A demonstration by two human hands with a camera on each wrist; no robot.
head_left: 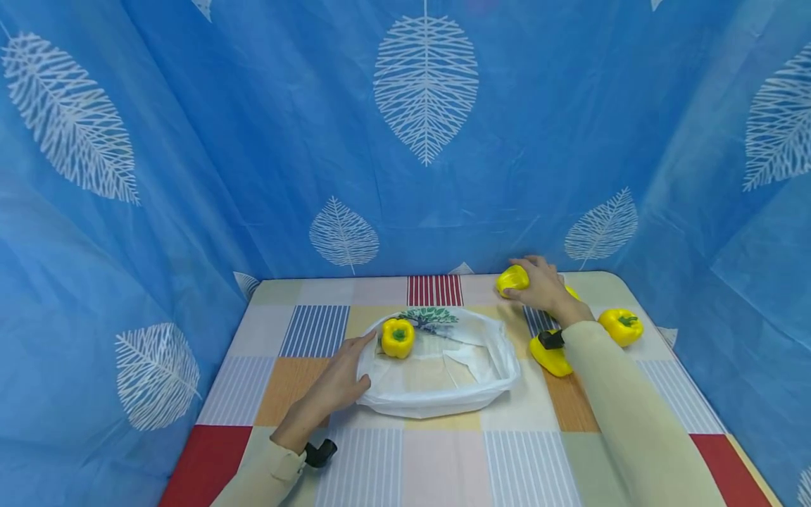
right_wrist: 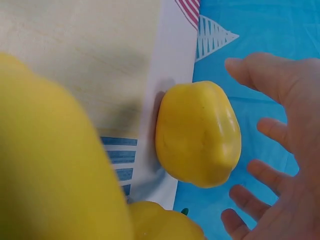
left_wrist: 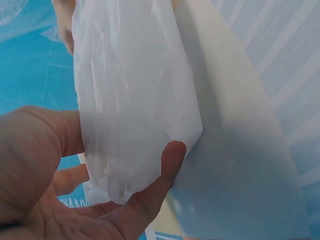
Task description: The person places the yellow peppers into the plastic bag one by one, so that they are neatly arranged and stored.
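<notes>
A yellow bell pepper [head_left: 398, 339] sits upright at the left inside a white plastic bag [head_left: 437, 401], which is spread with its mouth wide. My left hand [head_left: 338, 377] holds the bag's left end, its fingers and thumb around the thin plastic [left_wrist: 135, 100]. At the far right of the table, my right hand [head_left: 540, 285] reaches around another yellow bell pepper [head_left: 512, 280]. In the right wrist view the fingers of that hand [right_wrist: 280, 150] are spread, with a gap between them and this pepper [right_wrist: 197, 135], which lies on its side.
More yellow bell peppers lie around the right forearm: one beneath the wrist [head_left: 550, 359], one at the right [head_left: 621, 327], one partly hidden behind the hand [head_left: 572, 291]. A patchwork-patterned cloth [head_left: 443, 458] covers the table. A blue leaf-print curtain [head_left: 494, 176] hangs right behind its far edge.
</notes>
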